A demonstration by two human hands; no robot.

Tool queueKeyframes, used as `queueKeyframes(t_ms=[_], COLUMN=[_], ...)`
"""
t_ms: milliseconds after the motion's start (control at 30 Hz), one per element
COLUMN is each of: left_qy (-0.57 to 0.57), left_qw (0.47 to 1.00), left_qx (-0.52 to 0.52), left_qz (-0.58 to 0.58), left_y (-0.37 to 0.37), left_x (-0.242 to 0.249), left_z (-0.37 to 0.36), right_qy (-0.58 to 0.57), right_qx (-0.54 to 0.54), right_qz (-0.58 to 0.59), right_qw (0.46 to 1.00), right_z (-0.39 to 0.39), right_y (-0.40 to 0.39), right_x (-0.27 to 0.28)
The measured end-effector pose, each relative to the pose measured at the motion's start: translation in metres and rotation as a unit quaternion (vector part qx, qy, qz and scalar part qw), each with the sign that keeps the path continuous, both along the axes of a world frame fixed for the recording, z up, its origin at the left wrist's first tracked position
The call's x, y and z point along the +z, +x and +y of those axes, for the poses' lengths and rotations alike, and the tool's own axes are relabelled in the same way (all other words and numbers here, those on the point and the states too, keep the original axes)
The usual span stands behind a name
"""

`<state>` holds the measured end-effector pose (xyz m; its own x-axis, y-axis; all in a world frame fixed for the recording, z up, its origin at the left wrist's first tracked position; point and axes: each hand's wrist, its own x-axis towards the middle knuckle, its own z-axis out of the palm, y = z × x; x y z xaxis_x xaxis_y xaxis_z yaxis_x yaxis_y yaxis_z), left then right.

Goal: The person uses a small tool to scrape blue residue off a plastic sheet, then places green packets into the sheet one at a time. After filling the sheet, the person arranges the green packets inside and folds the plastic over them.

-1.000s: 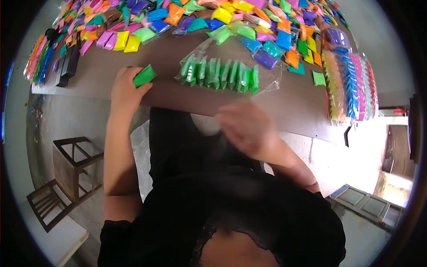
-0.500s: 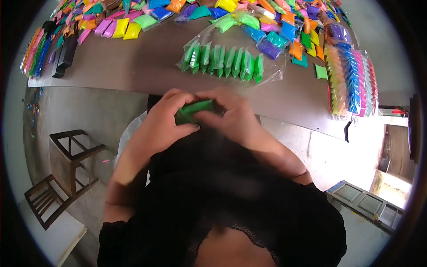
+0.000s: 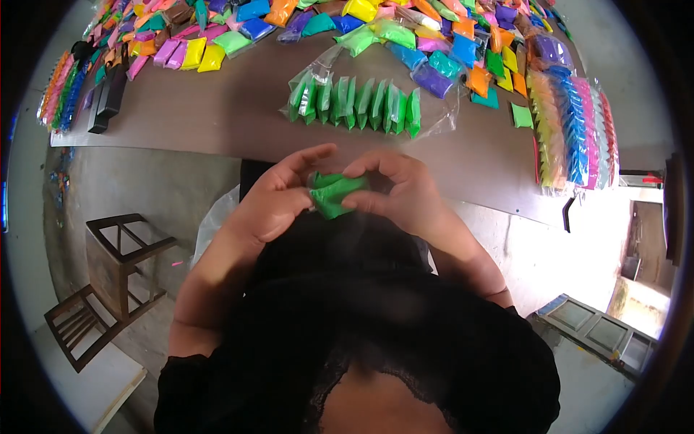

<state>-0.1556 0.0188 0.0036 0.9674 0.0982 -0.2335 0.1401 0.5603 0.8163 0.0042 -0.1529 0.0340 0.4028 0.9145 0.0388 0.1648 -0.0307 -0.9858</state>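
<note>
A small green packet (image 3: 333, 194) is pinched between both hands just in front of my chest, below the table's near edge. My left hand (image 3: 278, 199) grips its left side, fingers partly spread. My right hand (image 3: 394, 192) pinches its right end with thumb and forefinger. On the brown table (image 3: 217, 108) beyond, a row of several green packets (image 3: 354, 103) stands inside an open clear plastic bag (image 3: 434, 119).
Many loose coloured packets (image 3: 325, 25) cover the far table. Bundled stacks of packets (image 3: 571, 130) lie at the right, more bundles (image 3: 61, 90) at the left beside black boxes (image 3: 108, 98). A wooden stool (image 3: 116, 267) stands on the floor at lower left.
One second ago my left hand held the green packet at the table edge. It came down in front of my chest, my right hand joined it, and both now turn the packet.
</note>
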Motion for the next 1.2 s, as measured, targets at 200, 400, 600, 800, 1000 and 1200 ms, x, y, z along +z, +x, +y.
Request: queueKeyframes(t_ms=[200, 400, 600, 800, 1000, 1200], left_qy=[-0.176, 0.425, 0.577, 0.244, 0.078, 0.376], left_qw=[0.983, 0.904, 0.809, 0.955, 0.989, 0.915], left_qx=[0.050, -0.006, -0.006, 0.068, 0.025, 0.033], left_qz=[-0.012, -0.042, -0.112, -0.152, -0.125, -0.144], left_y=[0.000, 0.006, 0.014, 0.019, 0.032, 0.029], left_x=[-0.002, 0.025, 0.050, 0.049, 0.030, 0.011], left_z=[-0.018, -0.017, -0.022, -0.025, -0.042, -0.038], right_qy=[0.023, 0.018, -0.045, 0.068, 0.071, 0.014], right_qx=[-0.066, -0.022, 0.030, -0.048, -0.161, -0.104], right_qz=[-0.189, -0.351, -0.358, -0.353, -0.200, 0.167], right_qw=[0.979, 0.936, 0.932, 0.932, 0.964, 0.980], right_z=[0.001, -0.003, -0.008, -0.013, -0.004, -0.007], right_y=[-0.009, 0.004, -0.011, -0.001, -0.012, -0.016], right_x=[-0.016, 0.001, 0.025, 0.022, 0.008, 0.003])
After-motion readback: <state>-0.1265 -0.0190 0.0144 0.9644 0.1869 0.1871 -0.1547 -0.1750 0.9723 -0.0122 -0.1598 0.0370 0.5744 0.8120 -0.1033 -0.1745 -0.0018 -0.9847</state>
